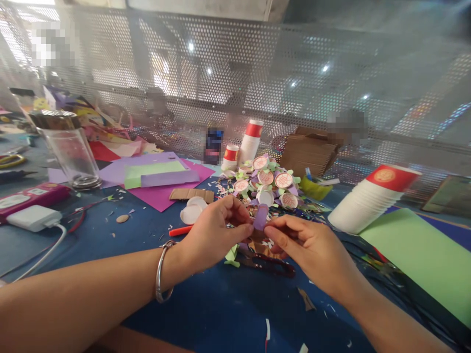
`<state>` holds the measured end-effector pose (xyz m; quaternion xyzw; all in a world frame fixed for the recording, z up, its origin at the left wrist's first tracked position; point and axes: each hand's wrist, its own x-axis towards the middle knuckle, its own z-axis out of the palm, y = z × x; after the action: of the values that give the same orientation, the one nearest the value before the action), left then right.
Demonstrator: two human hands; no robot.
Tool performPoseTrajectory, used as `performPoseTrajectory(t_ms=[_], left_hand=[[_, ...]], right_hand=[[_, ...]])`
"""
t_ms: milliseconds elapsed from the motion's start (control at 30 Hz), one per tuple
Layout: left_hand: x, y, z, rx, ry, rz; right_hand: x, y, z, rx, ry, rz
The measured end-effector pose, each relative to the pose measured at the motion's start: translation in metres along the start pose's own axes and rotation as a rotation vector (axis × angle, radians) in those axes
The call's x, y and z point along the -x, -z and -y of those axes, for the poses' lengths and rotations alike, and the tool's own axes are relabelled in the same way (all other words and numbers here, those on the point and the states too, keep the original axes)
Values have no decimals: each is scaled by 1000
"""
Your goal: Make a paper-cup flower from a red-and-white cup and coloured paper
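Note:
A small purple paper strip (261,217) is held up between my two hands. My left hand (217,228) is closed, thumb and fingertips at the strip's left edge. My right hand (309,240) pinches near its lower right corner. Just behind the strip shows a white paper disc (265,197); whether the two are joined I cannot tell. Beyond my hands is a pile of round paper pieces (265,177) with red print and green and purple tabs. Below the strip lie scissors (283,267) with dark red handles, partly hidden, beside a green paper scrap (232,256).
Stacked paper cups (371,198) lean at right by green paper sheets (423,260). More cups (252,142) stand behind the pile. At left are a glass jar (75,152), a white charger (35,218) with cable, coloured paper (158,201) and a red pen (180,230).

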<state>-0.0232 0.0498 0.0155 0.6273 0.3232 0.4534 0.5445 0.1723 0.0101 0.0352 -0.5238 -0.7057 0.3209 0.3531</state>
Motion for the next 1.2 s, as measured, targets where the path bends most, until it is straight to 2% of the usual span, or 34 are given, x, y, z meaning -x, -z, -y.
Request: performPoseTrajectory(t_ms=[67,267,467,733,833,1033,1200], left_hand=[[1,0,-1,21,3,19],[2,-1,-3,59,22,53],[0,-1,3,47,88,152],[0,1,1,58,40,51],[1,2,-1,39,38,66],[2,2,-5,77,136,104],[2,2,-9,93,139,121]], right_hand=[[0,-1,-1,-11,6,36],[2,1,0,63,32,38],[-1,-3,0,45,21,72],[-2,-5,0,34,-53,79],[-2,-6,0,8,-51,84],[-2,-8,3,-5,-33,68],[1,-4,1,-12,10,51]])
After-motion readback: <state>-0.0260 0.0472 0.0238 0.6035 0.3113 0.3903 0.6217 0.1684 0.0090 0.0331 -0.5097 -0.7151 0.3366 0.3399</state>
